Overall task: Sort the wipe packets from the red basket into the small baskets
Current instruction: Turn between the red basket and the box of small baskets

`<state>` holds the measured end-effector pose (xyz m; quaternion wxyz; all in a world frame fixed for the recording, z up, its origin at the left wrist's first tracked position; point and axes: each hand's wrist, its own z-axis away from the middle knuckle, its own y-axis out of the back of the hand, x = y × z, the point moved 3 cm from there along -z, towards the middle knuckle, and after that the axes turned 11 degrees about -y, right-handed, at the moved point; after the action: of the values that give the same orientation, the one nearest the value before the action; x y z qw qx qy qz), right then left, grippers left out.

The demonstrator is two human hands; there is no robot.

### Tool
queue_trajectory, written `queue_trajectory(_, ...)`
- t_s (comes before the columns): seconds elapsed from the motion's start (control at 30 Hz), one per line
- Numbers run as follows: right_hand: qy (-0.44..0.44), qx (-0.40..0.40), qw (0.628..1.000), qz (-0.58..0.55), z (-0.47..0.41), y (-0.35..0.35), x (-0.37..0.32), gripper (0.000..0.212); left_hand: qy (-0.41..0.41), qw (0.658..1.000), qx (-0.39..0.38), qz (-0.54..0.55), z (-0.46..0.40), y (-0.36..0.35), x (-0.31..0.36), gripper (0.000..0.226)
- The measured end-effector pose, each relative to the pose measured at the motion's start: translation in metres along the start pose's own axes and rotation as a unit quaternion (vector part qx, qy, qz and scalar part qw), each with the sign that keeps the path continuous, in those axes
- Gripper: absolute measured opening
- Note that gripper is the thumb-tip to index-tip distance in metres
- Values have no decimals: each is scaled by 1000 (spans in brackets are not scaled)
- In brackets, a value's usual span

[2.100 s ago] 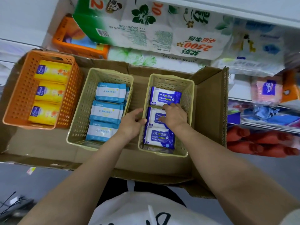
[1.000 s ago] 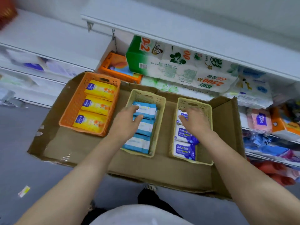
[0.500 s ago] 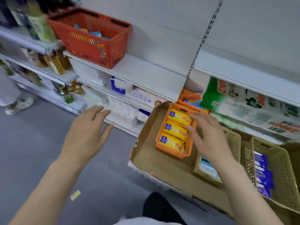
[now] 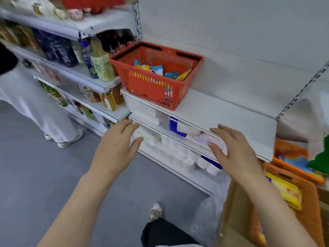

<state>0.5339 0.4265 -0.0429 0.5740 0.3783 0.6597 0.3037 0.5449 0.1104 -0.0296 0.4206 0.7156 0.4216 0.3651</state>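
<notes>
One red basket (image 4: 156, 77) stands on the white shelf (image 4: 222, 111); its wipe packets (image 4: 157, 69) lie jumbled, count not determinable; two bare hands in view: left hand (image 4: 115, 148), right hand (image 4: 235, 154), each empty with fingers extended; one orange small basket (image 4: 300, 193) at near right, holding at least one yellow packet (image 4: 286, 191); one further orange basket (image 4: 295, 157) behind it at right; several bottles (image 4: 101, 63) on the left shelves, count unclear through blur; one other person (image 4: 35, 104) at far left.
</notes>
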Motion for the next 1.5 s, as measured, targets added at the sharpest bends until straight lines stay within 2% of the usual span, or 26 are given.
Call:
queue_trajectory(0.2, -3, 29, 1000, 0, -128, -26, -68, 42, -45, 998, -15, -29, -122, 10, -99, 40)
queue_trajectory(0.33, 1, 30, 1000, 3, -195, -47, -105, 43, -44, 999, -8, -11, -183, 3, -153, 43)
queue_trajectory(0.6, -25, 71, 997, 7, -311, -90, -139, 42, -72, 995, -21, 64, -307, -67, -247, 42)
queue_trajectory(0.7, -53, 81, 995, 24, -357, -114, -145, 43, -95, 988, -48, 110, -360, -98, -277, 47)
queue_trajectory(0.8, -100, 22, 993, 56, -406, -146, -145, 43, -123, 978, -107, 128, -404, -127, -307, 47)
queue_trajectory(0.93, -145, -137, 972, 120, -460, -190, -141, 45, -125, 958, -209, 149, -449, -156, -334, 53)
queue_trajectory(1.03, -119, -258, 948, 143, -489, -225, -138, 42, -115, 940, -276, 164, -469, -175, -344, 56)
queue_trajectory(1.13, -96, -354, 907, 209, -505, -255, -124, 55, -103, 914, -337, 199, -475, -188, -346, 48)
queue_trajectory(1.23, -39, -355, 863, 356, -509, -273, -115, 55, -69, 901, -352, 245, -472, -192, -348, 41)
queue_trajectory(1.3, -10, -309, 870, 383, -510, -277, -117, 44, -48, 900, -343, 263, -470, -193, -351, 37)
queue_trajectory(1.37, -7, -271, 898, 347, -512, -277, -117, 38, -42, 904, -334, 263, -471, -192, -356, 31)
queue_trajectory(1.43, -50, -253, 930, 262, -516, -265, -114, 36, -52, 910, -333, 240, -474, -190, -361, 27)
queue_trajectory(1.5, -114, -214, 959, 144, -516, -242, -109, 27, -46, 907, -350, 230, -473, -187, -363, 33)
